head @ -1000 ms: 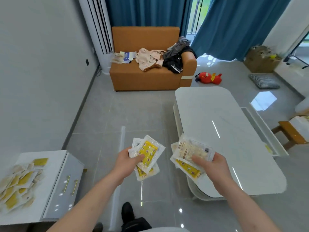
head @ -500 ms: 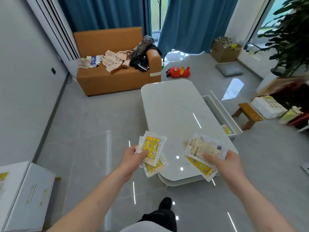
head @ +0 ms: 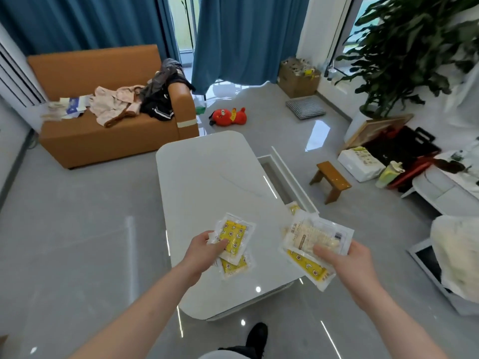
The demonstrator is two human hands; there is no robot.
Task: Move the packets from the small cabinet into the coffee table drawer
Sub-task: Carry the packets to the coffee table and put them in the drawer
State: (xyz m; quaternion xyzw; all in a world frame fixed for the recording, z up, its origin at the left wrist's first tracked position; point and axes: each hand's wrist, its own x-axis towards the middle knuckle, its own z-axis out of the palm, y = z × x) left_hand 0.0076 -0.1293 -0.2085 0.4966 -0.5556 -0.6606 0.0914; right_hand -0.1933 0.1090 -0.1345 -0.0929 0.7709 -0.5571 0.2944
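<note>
Over the table [head: 207, 182], left hand [head: 204, 251] grips a few yellow packets [head: 233, 238], right hand [head: 344, 260] pinches another stack [head: 315, 235]. Drawer [head: 287, 182] sits open, one packet inside [head: 293, 208].

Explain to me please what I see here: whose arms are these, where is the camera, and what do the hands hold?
There is no machine here. A person wears one wide camera on the head; it looks forward and down, so you see that person's own two arms from above. The wide lens bends the room a little.

The left hand grips a few packets with yellow print. The right hand grips another bundle: a pale packet on top, yellow ones under it.

Below the hands stands a white coffee table. Its drawer is pulled open on the right side, and one packet in the drawer already shows at its near end. The job is to put the packets there.

Farther off are an orange sofa with clothes, a red toy, a small stool and a big plant.
</note>
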